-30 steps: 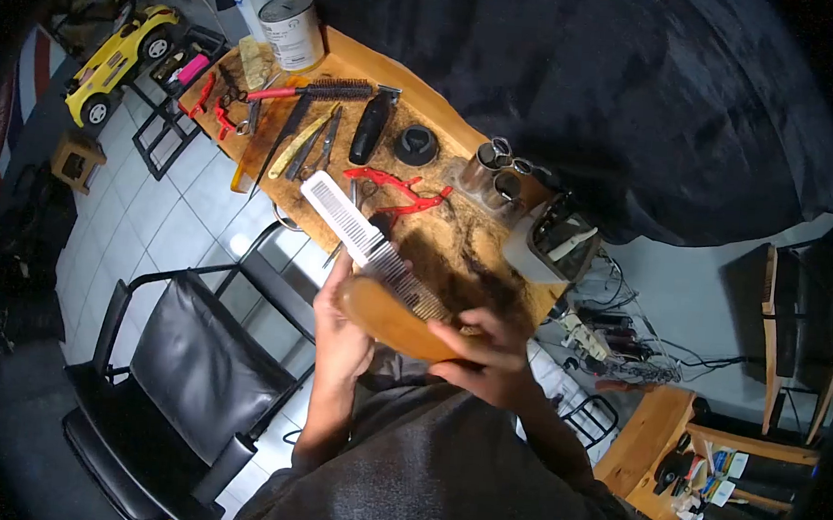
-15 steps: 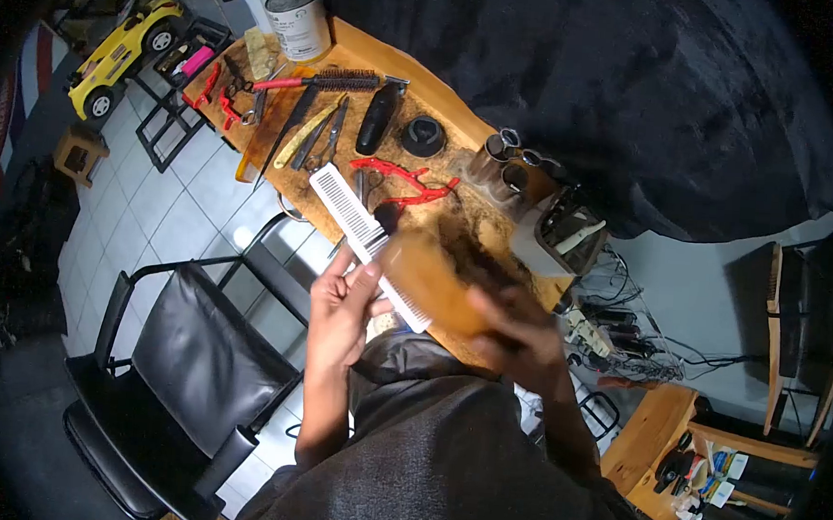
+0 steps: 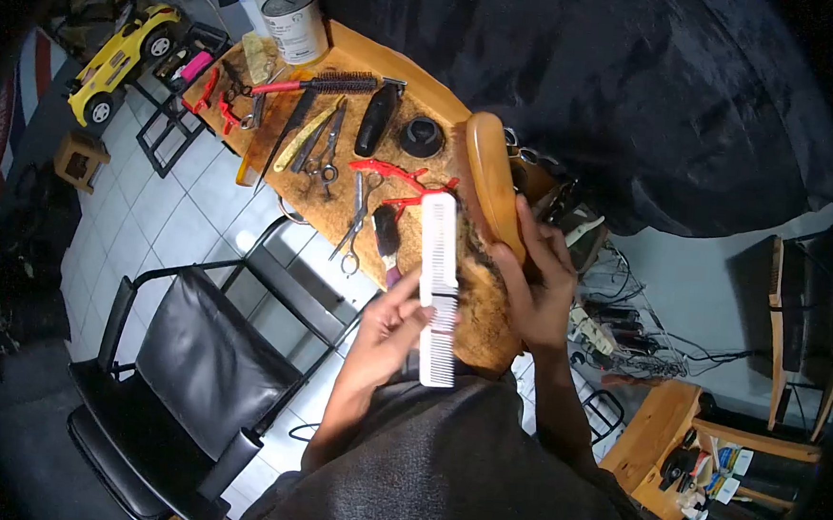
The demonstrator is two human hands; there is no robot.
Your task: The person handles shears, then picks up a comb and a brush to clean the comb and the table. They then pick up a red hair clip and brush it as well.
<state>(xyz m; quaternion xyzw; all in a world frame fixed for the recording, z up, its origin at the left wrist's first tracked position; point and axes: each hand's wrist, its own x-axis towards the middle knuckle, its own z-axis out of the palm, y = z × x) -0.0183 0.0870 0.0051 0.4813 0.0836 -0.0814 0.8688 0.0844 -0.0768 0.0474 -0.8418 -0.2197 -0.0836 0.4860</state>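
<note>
My left hand (image 3: pixel 383 339) is closed around the lower half of a white comb (image 3: pixel 440 238), which stands nearly upright in view, its top over a red hair clip (image 3: pixel 390 171). In my right hand (image 3: pixel 545 301) is a wooden-backed brush (image 3: pixel 491 174), gripped at its near end with the smooth back up; its dark bristles mostly face down and are largely hidden. Left of the comb lie scissors (image 3: pixel 352 256) and a small dark-headed brush (image 3: pixel 386 230). Farther up the table are a black trimmer (image 3: pixel 378 121), a yellow-handled razor (image 3: pixel 301 145) and a round hairbrush (image 3: pixel 343 82).
The wooden table (image 3: pixel 344 198) holds a large can (image 3: pixel 297 32), a black round container (image 3: pixel 421 137) and more red clips (image 3: pixel 227 113). A black chair (image 3: pixel 215 353) stands at left. Cables (image 3: pixel 641 331) and a wooden shelf (image 3: pixel 648 446) are at right.
The comb has swung from a slant to nearly upright and moved right. The wooden brush, blurred before over the comb, has moved up and right, away from it.
</note>
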